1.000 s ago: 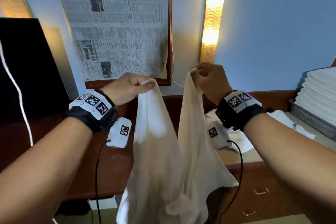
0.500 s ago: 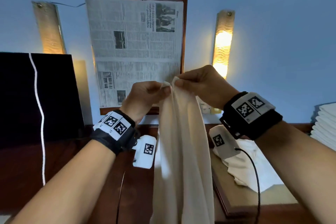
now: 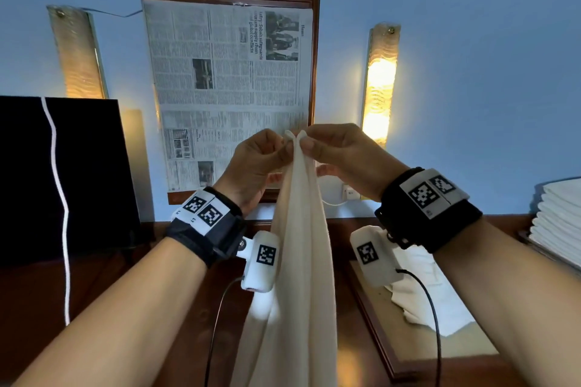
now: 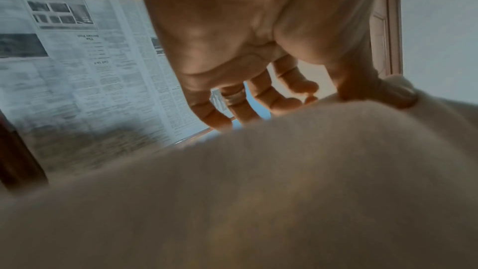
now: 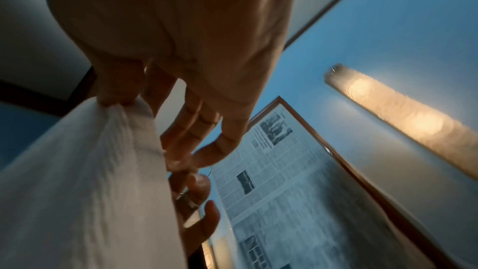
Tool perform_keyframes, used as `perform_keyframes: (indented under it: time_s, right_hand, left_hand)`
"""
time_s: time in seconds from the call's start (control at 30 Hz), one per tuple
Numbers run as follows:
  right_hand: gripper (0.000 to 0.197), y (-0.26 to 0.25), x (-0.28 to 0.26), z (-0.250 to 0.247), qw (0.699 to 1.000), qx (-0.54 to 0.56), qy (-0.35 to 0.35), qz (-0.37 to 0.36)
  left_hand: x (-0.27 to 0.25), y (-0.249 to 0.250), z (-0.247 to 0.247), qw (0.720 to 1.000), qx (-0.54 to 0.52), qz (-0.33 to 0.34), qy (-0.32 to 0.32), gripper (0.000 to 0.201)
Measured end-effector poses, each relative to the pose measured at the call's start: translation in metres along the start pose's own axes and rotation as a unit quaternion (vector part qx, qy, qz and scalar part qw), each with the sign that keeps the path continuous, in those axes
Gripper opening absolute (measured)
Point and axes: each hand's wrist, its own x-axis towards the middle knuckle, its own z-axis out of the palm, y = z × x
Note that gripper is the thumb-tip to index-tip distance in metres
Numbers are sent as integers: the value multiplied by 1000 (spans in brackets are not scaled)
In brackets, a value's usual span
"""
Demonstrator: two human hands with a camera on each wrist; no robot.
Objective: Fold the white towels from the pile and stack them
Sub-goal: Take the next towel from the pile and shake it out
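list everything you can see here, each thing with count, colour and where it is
held towel: 1, white, hanging in the middle, top corners pinched together
loose towels: a small heap, count unclear, white, on the tan surface at right
folded towel stack: 1, white, far right edge
newspaper: 1, grey print, in a brown wooden frame on the blue wall
wall lamps: 2, amber, either side of the frame
dark panel: 1, black, left, a white cord across it
wooden top: 1, dark brown, below
wrist bands: 2, black with markers
left hand: pinches the towel's top
right hand: pinches the towel's top
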Motion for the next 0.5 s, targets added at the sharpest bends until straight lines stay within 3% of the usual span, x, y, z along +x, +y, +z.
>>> perform_keyframes:
  time_s: [0.17, 0.23, 0.37, 0.5]
  right_hand:
    - [7, 19, 3, 11, 993, 115, -26, 27]
    - [11, 26, 3, 15, 986, 156, -40, 44]
    - [27, 39, 3, 20, 986, 155, -42, 52]
    - [36, 56, 0, 14, 981, 175, -41, 76]
  left_hand:
    - [-1, -12, -10, 997, 64, -20, 47, 70]
    - [-3, -18, -13, 993, 96, -35, 56, 76]
    - [-10, -33, -17, 989, 113, -60, 74, 52]
    - [-15, -47, -8, 989, 85, -74, 98, 64]
